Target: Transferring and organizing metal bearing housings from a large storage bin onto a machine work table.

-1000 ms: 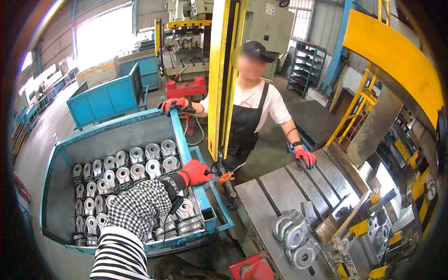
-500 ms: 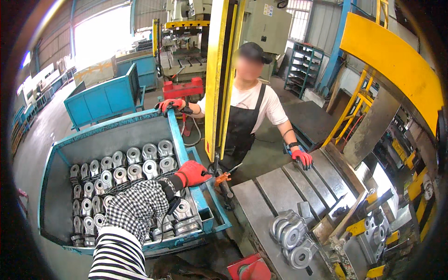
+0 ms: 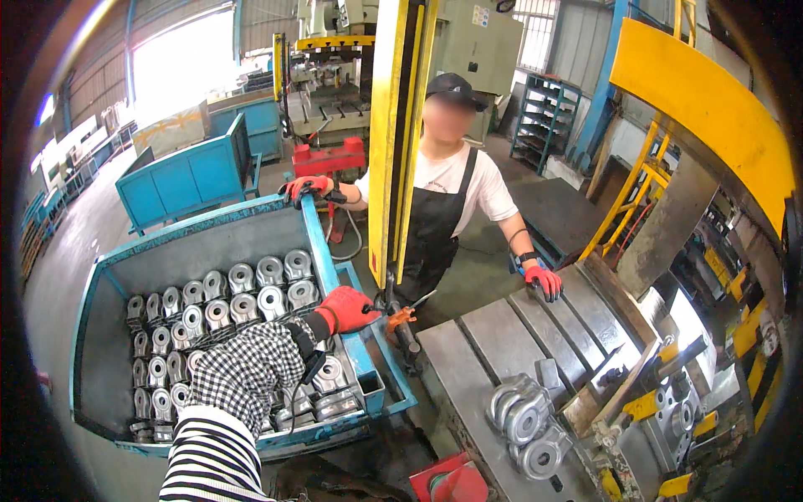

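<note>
My left hand (image 3: 346, 310), in a red glove, is closed over the right-hand rim of a blue metal bin (image 3: 329, 269). Its arm comes up from the lower left in a striped sleeve and a checked oversleeve. Inside the bin, several rows of grey ring-ended metal parts (image 3: 242, 308) are stacked; my forearm hides some of them. My right hand is out of view. More ring-ended metal parts (image 3: 524, 421) lie together on a slotted steel table (image 3: 493, 341) to the right.
Across from me stands a co-worker (image 3: 447, 192) in a dark apron, one red glove on the bin's far corner, the other on the table. A yellow post (image 3: 391, 142) rises between us. Orange-handled clamp (image 3: 401, 318), red box (image 3: 449, 481) and yellow machine frame (image 3: 703, 109) are nearby.
The view has shifted very slightly. My left hand stays at the bin rim, and the metal parts keep their places.
</note>
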The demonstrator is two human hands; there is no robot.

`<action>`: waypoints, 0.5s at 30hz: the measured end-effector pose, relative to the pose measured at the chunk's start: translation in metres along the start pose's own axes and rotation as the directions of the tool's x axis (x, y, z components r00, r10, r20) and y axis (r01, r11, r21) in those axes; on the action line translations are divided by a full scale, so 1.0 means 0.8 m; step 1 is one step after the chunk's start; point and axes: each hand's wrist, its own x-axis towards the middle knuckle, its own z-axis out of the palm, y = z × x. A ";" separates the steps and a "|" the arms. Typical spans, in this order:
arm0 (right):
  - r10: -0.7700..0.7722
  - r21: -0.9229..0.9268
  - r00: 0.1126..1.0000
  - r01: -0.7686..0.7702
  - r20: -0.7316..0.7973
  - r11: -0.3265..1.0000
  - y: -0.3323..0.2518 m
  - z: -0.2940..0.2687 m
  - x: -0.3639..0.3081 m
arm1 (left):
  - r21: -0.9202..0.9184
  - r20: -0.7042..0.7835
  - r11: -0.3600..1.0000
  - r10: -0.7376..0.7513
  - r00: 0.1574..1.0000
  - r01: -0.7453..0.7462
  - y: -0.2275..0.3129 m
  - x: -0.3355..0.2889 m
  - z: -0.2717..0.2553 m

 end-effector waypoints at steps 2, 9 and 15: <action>-0.034 -0.082 0.995 0.042 0.093 0.996 0.010 -0.015 -0.004 | -0.035 -0.017 0.998 0.042 0.999 -0.043 0.006 0.011 0.003; 0.060 0.350 0.994 -0.024 -0.094 0.936 -0.024 -0.017 -0.001 | -0.275 -0.128 0.960 0.018 0.992 -0.053 -0.019 -0.006 0.003; 0.348 0.996 0.936 -0.032 0.058 -0.079 0.008 -0.040 0.019 | -0.154 -0.154 0.987 0.016 0.988 -0.040 -0.044 0.042 0.040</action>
